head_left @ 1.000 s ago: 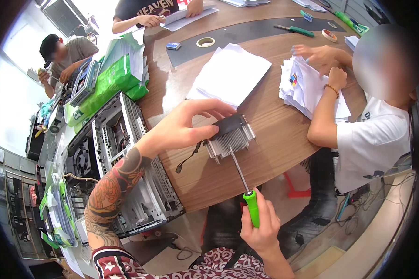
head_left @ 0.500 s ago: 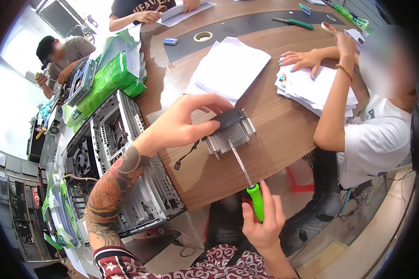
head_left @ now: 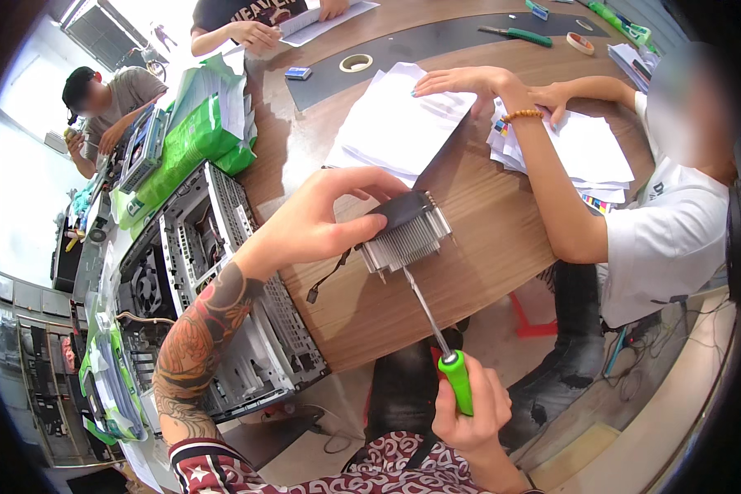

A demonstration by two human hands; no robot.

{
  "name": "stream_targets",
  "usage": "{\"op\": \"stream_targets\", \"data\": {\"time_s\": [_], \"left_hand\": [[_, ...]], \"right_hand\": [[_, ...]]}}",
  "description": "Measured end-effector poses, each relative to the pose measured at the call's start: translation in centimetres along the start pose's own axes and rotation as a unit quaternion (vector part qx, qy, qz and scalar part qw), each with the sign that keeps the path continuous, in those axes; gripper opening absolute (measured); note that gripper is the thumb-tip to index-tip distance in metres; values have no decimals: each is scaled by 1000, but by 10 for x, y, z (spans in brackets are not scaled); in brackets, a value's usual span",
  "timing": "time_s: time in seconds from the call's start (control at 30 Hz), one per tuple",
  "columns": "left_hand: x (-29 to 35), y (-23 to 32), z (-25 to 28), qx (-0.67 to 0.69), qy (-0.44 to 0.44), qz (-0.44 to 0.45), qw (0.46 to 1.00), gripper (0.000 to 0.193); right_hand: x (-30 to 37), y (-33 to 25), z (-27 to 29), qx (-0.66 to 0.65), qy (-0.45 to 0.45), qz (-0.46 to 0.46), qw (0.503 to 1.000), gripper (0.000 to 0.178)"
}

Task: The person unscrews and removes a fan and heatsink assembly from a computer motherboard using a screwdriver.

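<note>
My left hand (head_left: pixel 346 206) is closed around a CPU cooler (head_left: pixel 407 239), a finned metal heatsink with a black fan on its far side. It is held tilted above the wooden table, fins facing me. A short black cable (head_left: pixel 325 276) with a plug hangs from it beside my thumb. In my right hand (head_left: pixel 477 416) is a screwdriver (head_left: pixel 461 383) with a bright green handle and a long metal shaft. Its tip points up at the lower edge of the fins; whether it touches them I cannot tell.
An opened computer case (head_left: pixel 255 337) lies left of my left forearm. White paper sheets (head_left: pixel 387 123) lie beyond the cooler. At right, a co-worker's arm (head_left: pixel 543 181) reaches toward them. A tape roll (head_left: pixel 356 63) and green-handled pliers (head_left: pixel 519 34) are farther back. A green bag (head_left: pixel 185 156) stands behind the case.
My right hand has drawn the screwdriver down toward me, its tip moving from among the fins to their lower edge. The co-worker's raised hand has swung left onto the paper sheets.
</note>
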State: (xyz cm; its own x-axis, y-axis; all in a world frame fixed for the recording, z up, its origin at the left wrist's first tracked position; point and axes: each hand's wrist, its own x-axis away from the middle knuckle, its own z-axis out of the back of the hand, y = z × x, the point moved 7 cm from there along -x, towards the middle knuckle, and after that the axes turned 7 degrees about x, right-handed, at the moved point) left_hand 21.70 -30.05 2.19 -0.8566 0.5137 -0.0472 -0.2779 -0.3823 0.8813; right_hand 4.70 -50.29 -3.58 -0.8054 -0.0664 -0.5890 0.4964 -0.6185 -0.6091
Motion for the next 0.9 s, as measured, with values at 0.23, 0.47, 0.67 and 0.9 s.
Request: {"op": "stream_targets", "data": {"time_s": [0.23, 0.47, 0.67, 0.9], "left_hand": [[-2, -1, 0, -6, 0, 8, 1000, 40], [-1, 1, 1, -5, 6, 12, 1000, 38], [-1, -1, 0, 15, -8, 6, 1000, 42], [-1, -1, -1, 24, -9, -4, 1000, 45]], "right_hand": [[2, 6, -10, 18, -36, -30, 999, 38], [-1, 7, -7, 13, -11, -30, 999, 37], [1, 13, -8, 32, -54, -35, 997, 38], [4, 19, -12, 43, -62, -34, 997, 39]]}}
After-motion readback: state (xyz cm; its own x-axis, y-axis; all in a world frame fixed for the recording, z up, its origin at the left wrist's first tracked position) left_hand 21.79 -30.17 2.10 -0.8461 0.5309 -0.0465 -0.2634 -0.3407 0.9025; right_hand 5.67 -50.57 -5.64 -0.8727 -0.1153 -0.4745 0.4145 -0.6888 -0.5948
